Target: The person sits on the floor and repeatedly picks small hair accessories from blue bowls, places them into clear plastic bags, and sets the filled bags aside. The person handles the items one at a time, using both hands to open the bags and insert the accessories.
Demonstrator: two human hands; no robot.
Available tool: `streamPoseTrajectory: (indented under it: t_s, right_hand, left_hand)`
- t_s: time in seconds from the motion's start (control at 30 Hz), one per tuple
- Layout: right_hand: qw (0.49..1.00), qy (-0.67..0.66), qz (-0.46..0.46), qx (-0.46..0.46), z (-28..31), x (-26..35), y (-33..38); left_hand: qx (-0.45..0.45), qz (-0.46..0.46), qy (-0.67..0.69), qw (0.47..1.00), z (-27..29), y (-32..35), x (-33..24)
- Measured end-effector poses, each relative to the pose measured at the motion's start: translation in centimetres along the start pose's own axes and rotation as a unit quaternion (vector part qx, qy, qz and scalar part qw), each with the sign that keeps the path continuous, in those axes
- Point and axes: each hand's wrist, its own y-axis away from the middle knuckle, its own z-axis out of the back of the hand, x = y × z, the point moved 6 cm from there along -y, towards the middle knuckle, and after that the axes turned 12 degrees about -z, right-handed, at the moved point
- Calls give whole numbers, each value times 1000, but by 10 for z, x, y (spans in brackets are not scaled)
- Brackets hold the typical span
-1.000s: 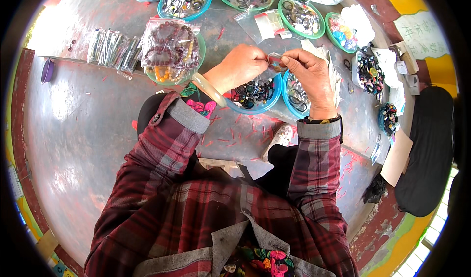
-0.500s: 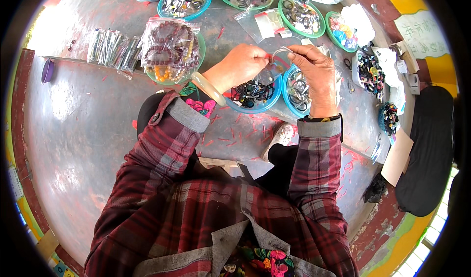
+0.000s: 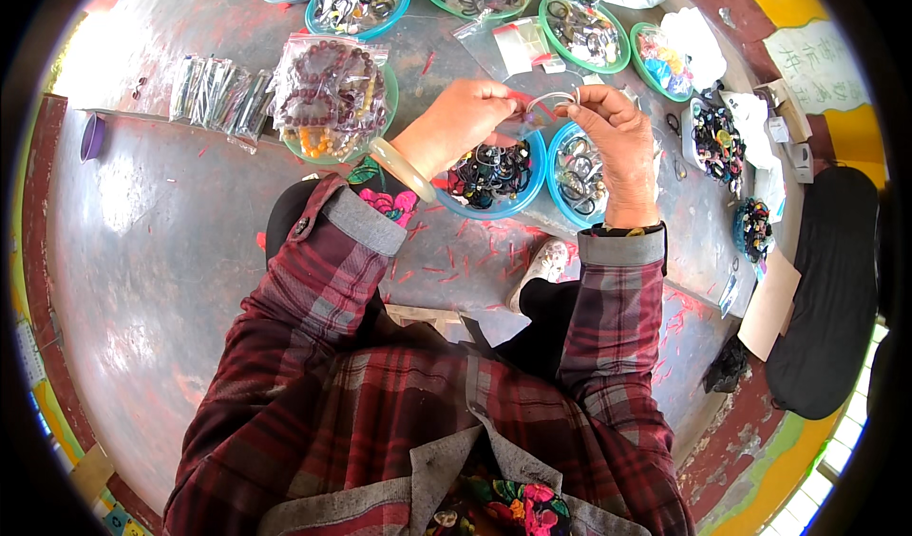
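Above two blue baskets, my hands work close together. Thumb and fingers of my left hand (image 3: 461, 123) are closed on a small clear plastic bag (image 3: 538, 115) with a red edge. My right hand (image 3: 615, 142) pinches a thin pale loop (image 3: 548, 96), which reaches across to the bag; whether it is inside the bag I cannot tell. Below my left hand, a blue basket (image 3: 503, 211) holds dark hair ties with coloured bits. Partly behind my right hand, a second blue basket (image 3: 562, 199) holds dark rings and clear plastic.
Bagged beads (image 3: 328, 99) lie on a green basket at left, beside a row of slim packets (image 3: 218, 94). Several baskets of small goods, including a green one (image 3: 622, 56), stand farther back. Scissors (image 3: 679, 168) lie at right. Red scraps litter the floor.
The pale loop in my right hand now lies lower and flatter, closer to the bag. My right hand has shifted slightly right; the left hand tilts a little while keeping the bag.
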Motion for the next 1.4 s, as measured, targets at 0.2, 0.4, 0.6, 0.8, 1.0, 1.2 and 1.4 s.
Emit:
streamPoseTrajectory:
  t_s: [0.2,0.4,0.6,0.8,1.0,1.2,1.4]
  right_hand:
    - [997,-20,-16,77,-13,2,6]
    - [994,-24,-5,108,-17,3,6]
    - [977,211,-8,-38,-2,-4,-1]
    - [961,251,102,-61,-6,9,3]
    - [926,336,169,-37,-16,9,6]
    - [907,377,185,-17,-25,5,8]
    - [927,345,145,-6,-25,3,8]
  left_hand:
    - [22,22,8,999,-8,2,-2]
    - [27,30,-3,999,-8,3,3]
    - [24,38,10,999,-7,2,6]
    - [21,22,14,999,-6,2,4]
    - [27,21,3,999,-9,1,3]
    - [53,9,-41,998,-9,-2,10]
    - [33,0,-64,997,-7,-4,9]
